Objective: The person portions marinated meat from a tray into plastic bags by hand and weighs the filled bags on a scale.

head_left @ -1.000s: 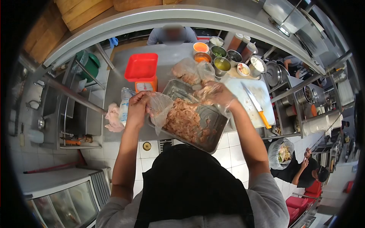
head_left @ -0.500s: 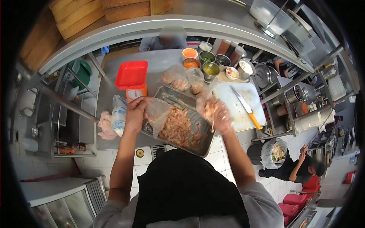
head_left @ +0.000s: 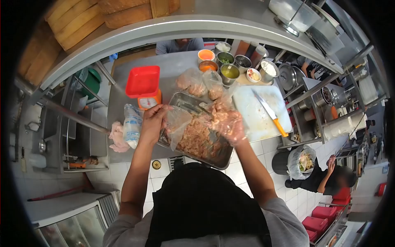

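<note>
My left hand [head_left: 154,121] pinches the rim of a clear plastic bag [head_left: 180,127], which hangs over the left side of a metal tray [head_left: 224,161]. Chopped raw meat [head_left: 201,144] covers much of the tray's bottom. My right hand [head_left: 232,129], in a clear plastic glove, is closed around a clump of the meat [head_left: 220,112] above the tray's right side. Beyond the tray lie two knotted-looking bags of meat, one larger bag [head_left: 191,82] and one smaller bag [head_left: 214,85].
A red-topped kitchen scale [head_left: 142,81] stands behind my left hand, near a blue-and-white plastic pack [head_left: 131,129]. To the right, a knife [head_left: 269,111] lies on a white cutting board [head_left: 247,101]. Several ingredient bowls [head_left: 229,72] line the back. A shelf edge [head_left: 197,24] crosses above.
My right hand has moved slightly left and inward over the tray with the meat clump, nearer the bag. My left hand still holds the bag, a little further right.
</note>
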Demonstrator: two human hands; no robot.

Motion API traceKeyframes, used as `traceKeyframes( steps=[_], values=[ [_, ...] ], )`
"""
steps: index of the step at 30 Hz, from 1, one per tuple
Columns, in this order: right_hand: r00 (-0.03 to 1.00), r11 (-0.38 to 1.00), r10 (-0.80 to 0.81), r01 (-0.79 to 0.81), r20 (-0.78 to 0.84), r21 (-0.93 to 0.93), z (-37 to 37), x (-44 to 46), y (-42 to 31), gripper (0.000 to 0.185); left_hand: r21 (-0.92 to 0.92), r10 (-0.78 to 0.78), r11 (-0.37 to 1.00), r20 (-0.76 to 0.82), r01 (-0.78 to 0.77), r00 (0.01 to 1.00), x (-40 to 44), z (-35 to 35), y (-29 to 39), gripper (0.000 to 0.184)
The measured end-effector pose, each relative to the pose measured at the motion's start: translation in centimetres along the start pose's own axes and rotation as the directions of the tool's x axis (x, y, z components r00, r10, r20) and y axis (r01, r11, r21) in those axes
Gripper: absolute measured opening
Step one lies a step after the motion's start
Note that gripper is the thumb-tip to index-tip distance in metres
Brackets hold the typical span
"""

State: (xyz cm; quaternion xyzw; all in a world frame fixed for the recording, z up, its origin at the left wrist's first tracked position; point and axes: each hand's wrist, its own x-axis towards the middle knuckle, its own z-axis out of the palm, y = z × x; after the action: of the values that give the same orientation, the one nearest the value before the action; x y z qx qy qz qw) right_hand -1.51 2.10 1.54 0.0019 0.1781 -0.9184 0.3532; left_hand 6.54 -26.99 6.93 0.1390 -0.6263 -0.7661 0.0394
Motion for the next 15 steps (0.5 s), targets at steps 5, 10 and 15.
traceKeyframes(
  steps=[5, 10, 15],
  values=[
    [0.994, 0.981, -0.063, 0.079, -0.093, 0.175, -7.3, 4.5, 3.7, 0.04, 0.029, -0.064, 0.998, -0.012, 0.064, 0.998, 0.4, 0.1, -0.4, 0.02],
    [0.993, 0.992, 0.117, -0.117, 0.011, -0.057, -1.5, 2.4, 0.7, 0.039, -0.026, -0.104, 0.994, 0.018, 0.105, 0.994, 0.8, 1.1, -0.6, 0.021],
    [0.969, 0.929, 0.237, -0.249, -0.075, -0.274, 5.3, 1.2, 1.2, 0.036, 0.0, -0.041, 0.999, 0.05, 0.042, 0.998, 0.2, 3.1, -0.4, 0.021]
  ],
)
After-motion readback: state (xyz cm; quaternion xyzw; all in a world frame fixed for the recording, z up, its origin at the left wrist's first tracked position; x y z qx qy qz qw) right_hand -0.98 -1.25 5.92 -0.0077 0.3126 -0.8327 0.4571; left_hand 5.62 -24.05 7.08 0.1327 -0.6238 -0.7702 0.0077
